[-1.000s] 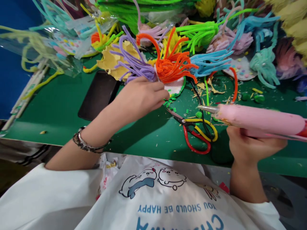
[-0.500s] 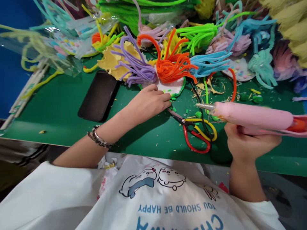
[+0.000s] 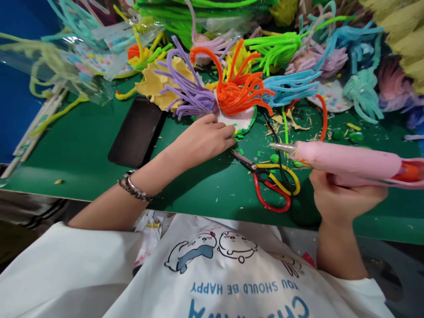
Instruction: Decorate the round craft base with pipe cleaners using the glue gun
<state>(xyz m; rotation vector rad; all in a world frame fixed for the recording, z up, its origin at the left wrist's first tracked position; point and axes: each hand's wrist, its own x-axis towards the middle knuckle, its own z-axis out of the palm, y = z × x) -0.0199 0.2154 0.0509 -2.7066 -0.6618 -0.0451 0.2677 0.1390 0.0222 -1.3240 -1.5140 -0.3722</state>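
My right hand [image 3: 346,198] grips a pink hot glue gun [image 3: 347,158], its metal nozzle pointing left above the table. At the near edge of a round white mesh base [image 3: 233,120] with a green fuzzy rim, my left hand [image 3: 207,137] has its fingers curled together, palm down. What is under those fingertips is hidden; tiny yellow-green bits show beside them. On the base sit an orange pipe-cleaner tassel [image 3: 236,95] and a purple one [image 3: 195,99]. Scissors [image 3: 255,168] with red and yellow handles lie just right of my left hand, tips near its fingers.
A black phone [image 3: 136,132] lies left of my left hand. Behind are blue tassels [image 3: 288,88], green tassels [image 3: 278,46] and plastic-wrapped pipe cleaners [image 3: 195,15]. Green scraps [image 3: 274,157] and a black cord [image 3: 273,128] lie near the scissors. White sticks [image 3: 39,123] rest far left.
My left hand has shifted very slightly, the wrist and forearm moving a little to the left. The glue gun and the things on the table look the same.
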